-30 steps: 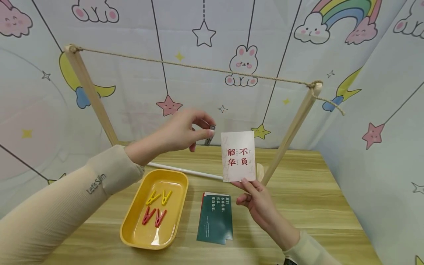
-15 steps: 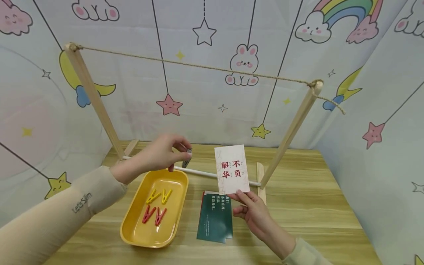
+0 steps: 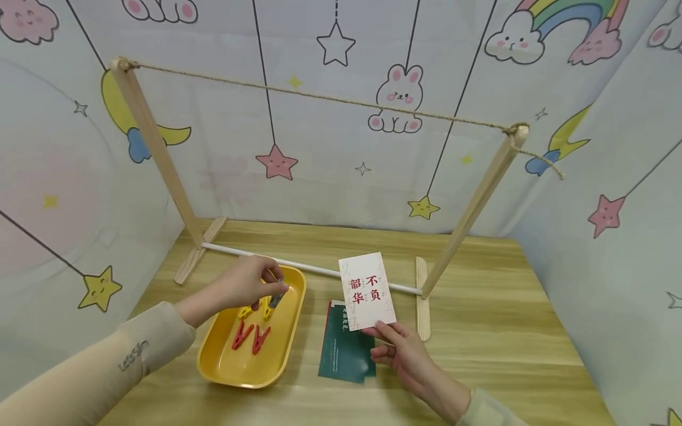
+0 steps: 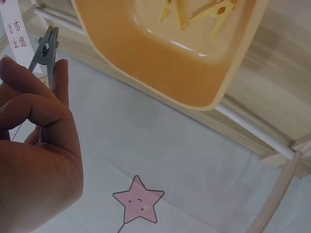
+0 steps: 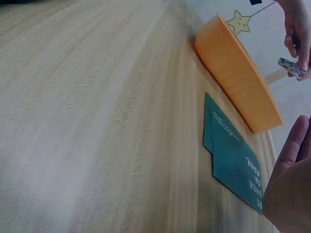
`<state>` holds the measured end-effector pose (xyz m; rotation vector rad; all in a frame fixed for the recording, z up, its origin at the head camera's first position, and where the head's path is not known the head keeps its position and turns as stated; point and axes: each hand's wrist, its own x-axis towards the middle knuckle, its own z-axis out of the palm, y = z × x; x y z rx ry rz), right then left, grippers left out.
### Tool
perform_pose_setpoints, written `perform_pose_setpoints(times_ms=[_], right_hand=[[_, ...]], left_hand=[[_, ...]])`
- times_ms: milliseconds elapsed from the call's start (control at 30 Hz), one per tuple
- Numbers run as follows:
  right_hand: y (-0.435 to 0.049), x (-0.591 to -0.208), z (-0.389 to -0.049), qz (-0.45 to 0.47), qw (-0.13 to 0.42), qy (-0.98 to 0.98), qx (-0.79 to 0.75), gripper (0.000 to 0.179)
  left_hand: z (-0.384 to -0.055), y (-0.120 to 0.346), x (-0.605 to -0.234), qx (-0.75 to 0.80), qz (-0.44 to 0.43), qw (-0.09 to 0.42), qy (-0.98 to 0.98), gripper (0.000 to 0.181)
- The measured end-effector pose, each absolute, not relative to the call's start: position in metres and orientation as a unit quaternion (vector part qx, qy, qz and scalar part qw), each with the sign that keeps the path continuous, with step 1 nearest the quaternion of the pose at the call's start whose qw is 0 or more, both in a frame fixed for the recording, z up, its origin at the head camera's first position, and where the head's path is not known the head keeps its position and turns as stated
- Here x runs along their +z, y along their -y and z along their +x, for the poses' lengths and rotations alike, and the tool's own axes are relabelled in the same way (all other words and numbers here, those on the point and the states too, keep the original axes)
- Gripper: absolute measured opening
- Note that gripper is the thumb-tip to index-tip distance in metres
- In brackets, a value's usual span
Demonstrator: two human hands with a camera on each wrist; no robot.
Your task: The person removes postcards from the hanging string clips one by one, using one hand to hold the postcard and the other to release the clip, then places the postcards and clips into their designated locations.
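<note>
My left hand (image 3: 253, 283) pinches a grey clothespin (image 4: 45, 51) between thumb and fingers, above the far end of the yellow tray (image 3: 299, 313). Two red clothespins (image 3: 260, 340) lie in that tray, and two yellow ones (image 4: 214, 14) are partly hidden by the hand in the head view. With thumb and fingers my right hand (image 3: 407, 361) holds a white card (image 3: 367, 307) with red characters by its lower edge. Beneath the card, dark green cards (image 3: 346, 352) lie stacked on the table, partly covered by it in the head view.
Two wooden posts (image 3: 471, 210) stand on flat feet, with a twine line (image 3: 319, 96) tied between their tops. A white rod (image 3: 309, 267) joins them low down. A cartoon-printed cloth (image 3: 330, 189) hangs behind the wooden table (image 3: 490, 331).
My left hand has moved down and left with the grey clothespin, from mid-air to over the tray. The right hand has lowered the white card slightly and shifted it left.
</note>
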<state>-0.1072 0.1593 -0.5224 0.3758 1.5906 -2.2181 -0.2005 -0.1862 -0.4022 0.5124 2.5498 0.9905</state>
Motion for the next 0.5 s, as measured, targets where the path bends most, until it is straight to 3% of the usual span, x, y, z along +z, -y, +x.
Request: perform_pose_setpoints(times_ms=[267, 500], right_hand=[[-0.16, -0.537, -0.1, 0.133, 0.213, -0.575, -0.779, 0.017], [-0.158, -0.545, -0.094, 0.133, 0.229, -0.579, -0.771, 0.019]], left_hand=[[-0.185, 0.202, -0.43, 0.303, 0.176, 0.18, -0.919, 0.021], [-0.16, 0.208, -0.451, 0.255, 0.162, 0.185, -0.935, 0.028]])
